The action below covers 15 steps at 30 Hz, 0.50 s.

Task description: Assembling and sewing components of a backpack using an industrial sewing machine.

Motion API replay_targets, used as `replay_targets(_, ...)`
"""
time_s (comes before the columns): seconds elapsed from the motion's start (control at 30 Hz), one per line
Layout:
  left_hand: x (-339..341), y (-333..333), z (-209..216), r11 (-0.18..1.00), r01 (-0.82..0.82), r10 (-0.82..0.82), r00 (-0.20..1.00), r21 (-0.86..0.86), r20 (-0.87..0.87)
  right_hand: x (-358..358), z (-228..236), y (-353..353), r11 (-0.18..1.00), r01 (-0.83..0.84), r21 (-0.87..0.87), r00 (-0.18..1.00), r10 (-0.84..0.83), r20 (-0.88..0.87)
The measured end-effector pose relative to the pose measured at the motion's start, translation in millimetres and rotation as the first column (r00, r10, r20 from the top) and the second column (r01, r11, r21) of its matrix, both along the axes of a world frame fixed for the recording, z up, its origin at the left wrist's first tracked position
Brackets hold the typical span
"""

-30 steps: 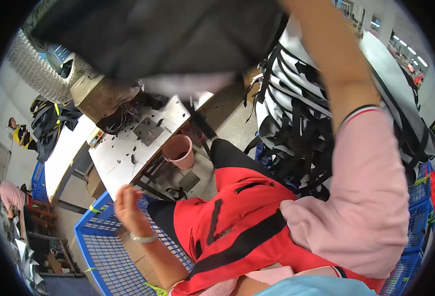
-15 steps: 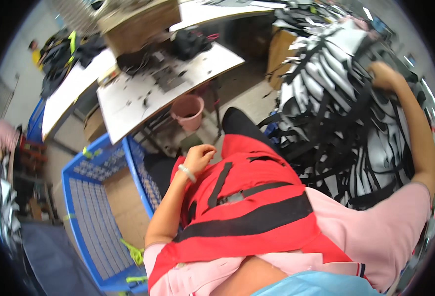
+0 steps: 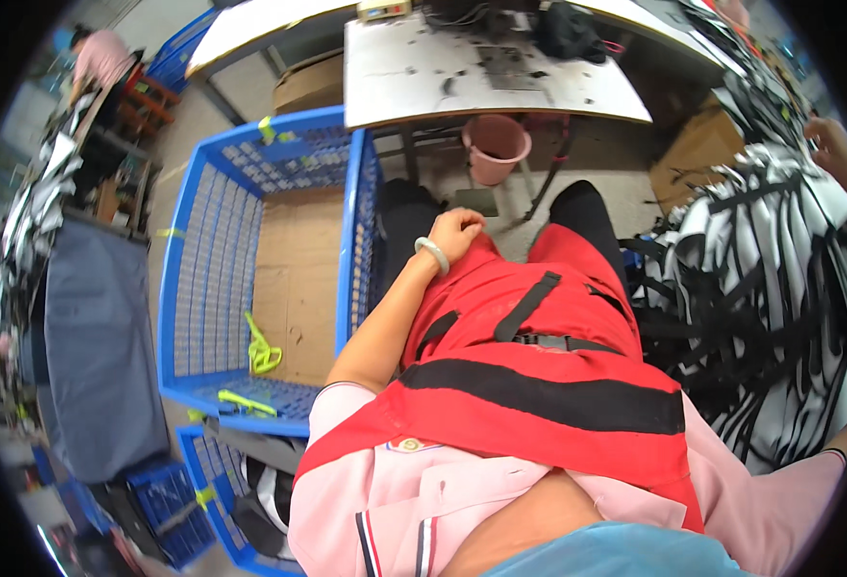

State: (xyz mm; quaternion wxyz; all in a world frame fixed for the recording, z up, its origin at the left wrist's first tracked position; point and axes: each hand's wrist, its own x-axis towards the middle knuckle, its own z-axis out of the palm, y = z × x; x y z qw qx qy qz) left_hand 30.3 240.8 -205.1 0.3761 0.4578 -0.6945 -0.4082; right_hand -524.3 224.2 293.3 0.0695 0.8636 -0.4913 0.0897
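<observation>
My left hand (image 3: 457,234), with a pale bangle at the wrist, lies over the red apron (image 3: 558,385) on my lap. Its fingers are curled loosely together and nothing shows in them. At the far right edge, my right hand (image 3: 832,154) is by the upper end of a tall pile of white and grey pieces with black straps (image 3: 731,279). Its fingers are blurred and partly cut off, so any grip on a piece is hidden. Much of the right forearm is outside the picture.
A blue plastic crate (image 3: 347,279) with cardboard on its bottom and yellow-green ties stands at my left. Ahead is a white table (image 3: 395,82) with black scraps. A pink bucket (image 3: 497,149) sits beneath it. Another person (image 3: 104,60) works at the far left.
The view has turned left, so the table, crate and pile have shifted in the picture. My right hand has gone to the picture's right edge. The left hand stays over my lap.
</observation>
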Motion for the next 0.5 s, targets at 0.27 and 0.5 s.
replay_targets(0.27,166.2,132.4,-64.1,0.466,-0.883,0.873,0.451,-0.049,0.186,350.9,-208.5,-55.5,0.845,-0.231,0.481,0.853,0.414,-0.317)
replay_targets(0.5,231.2,333.9,-57.6,-0.204,-0.930,0.760,-0.347,-0.305,0.550,395.9,-469.6,-50.9,0.608,-0.366,0.705,0.696,0.682,-0.227)
